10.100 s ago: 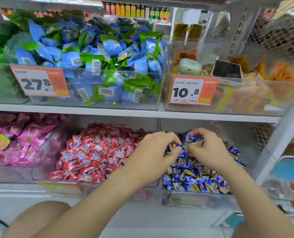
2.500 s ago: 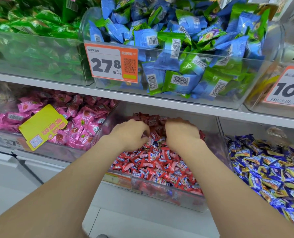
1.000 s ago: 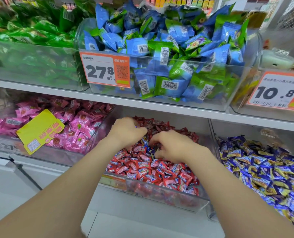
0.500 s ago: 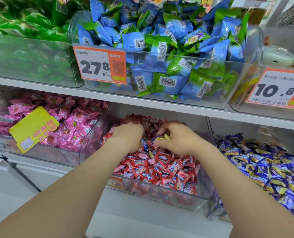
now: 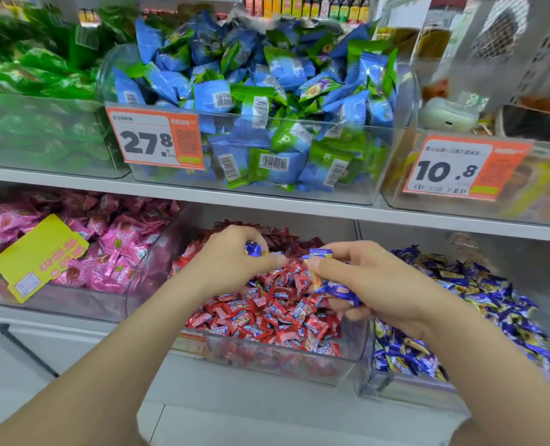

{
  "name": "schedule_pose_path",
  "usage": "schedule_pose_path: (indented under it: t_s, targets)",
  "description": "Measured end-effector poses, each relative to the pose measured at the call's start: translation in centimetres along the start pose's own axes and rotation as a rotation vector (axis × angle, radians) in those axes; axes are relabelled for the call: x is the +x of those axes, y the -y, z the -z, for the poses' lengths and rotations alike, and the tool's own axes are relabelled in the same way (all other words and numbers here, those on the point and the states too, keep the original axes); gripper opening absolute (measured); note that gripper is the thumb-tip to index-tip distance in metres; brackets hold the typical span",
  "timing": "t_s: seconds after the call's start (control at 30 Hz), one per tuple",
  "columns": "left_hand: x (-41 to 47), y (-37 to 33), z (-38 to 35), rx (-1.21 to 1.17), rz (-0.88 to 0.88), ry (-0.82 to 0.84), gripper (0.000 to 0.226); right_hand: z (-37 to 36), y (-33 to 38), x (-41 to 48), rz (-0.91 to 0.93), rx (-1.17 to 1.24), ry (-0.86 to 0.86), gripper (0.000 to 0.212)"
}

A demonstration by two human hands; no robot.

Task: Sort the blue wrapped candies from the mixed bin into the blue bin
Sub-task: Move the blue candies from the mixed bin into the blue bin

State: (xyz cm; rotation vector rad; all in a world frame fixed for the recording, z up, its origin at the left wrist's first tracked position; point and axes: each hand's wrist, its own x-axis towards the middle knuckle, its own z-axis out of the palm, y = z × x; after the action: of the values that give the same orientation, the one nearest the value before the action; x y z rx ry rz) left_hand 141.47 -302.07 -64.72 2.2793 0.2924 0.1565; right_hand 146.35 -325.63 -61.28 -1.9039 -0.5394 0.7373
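View: head-worn wide-angle, single | Aim: forward and down, facing store shelves head-on | Range: close, within the person's reach; left hand [image 5: 232, 262] and right hand [image 5: 373, 284] sit near frame centre over mixed bin [image 5: 267, 358] | Framing: forearms enter from bottom corners; shelf edge [image 5: 74, 185] crosses mid-frame, sloping down to the right; margins blurred

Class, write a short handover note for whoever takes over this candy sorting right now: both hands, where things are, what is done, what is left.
Left hand: pinches a blue wrapped candy above the clear plastic mixed bin of red wrapped candies.
Right hand: grips several blue wrapped candies over that bin's right side.
Clear plastic blue bin: directly right, holding blue wrapped candies.
Done: blue candies picked out, in hand.
Left: drop both handfuls in the blue bin, then search the red pile for more.
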Motion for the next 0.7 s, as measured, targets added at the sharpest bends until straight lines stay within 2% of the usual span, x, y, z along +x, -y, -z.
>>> schedule_pose_path:
  t_s: [0.07, 0.17, 0.2, 0.27, 0.37, 0.47, 0.6, 0.7]
  targets:
    - [-1.6, -2.0, -0.9, -0.214, 0.035, 0.067, 0.043, 2.2, -1.4, -2.0, -0.026, -0.034, -0.147, 0.025]
    - [-3.5, -5.1, -3.0, -0.272, -0.021, 0.165, 0.040, 6.3, -5.3, -2.9, 0.051, -0.425, -0.505, 0.014]
    - [-3.9, -6.0, -4.0, -0.232, -0.071, 0.161, 0.040, 7.4, -6.5, -3.0, 0.069, -0.565, -0.547, 0.012]
    - [-4.1, -7.5, -6.3, -0.111, -0.213, 0.090, 0.038, 9.2, -9.2, -3.0, 0.033, -0.814, -0.489, 0.033]
    - [-3.8, -9.8, -9.7, 0.011, -0.397, 0.007, 0.035, 9.7, -12.4, -2.9, -0.149, -1.139, -0.373, 0.054]
    - [-2.9, -11.7, -12.4, 0.168, -0.512, 0.047, 0.036, 9.2, -14.2, -2.8, -0.184, -1.129, -0.232, 0.065]
    - [-2.0, -13.8, -15.1, 0.511, -0.528, 0.013, 0.043, 11.4, -15.1, -3.2, -0.222, -1.131, -0.341, 0.066]
    - [-1.1, -15.2, -17.3, 0.487, -0.461, -0.029, 0.044, 12.8, -14.7, -4.0, -0.238, -1.000, -0.421, 0.067]
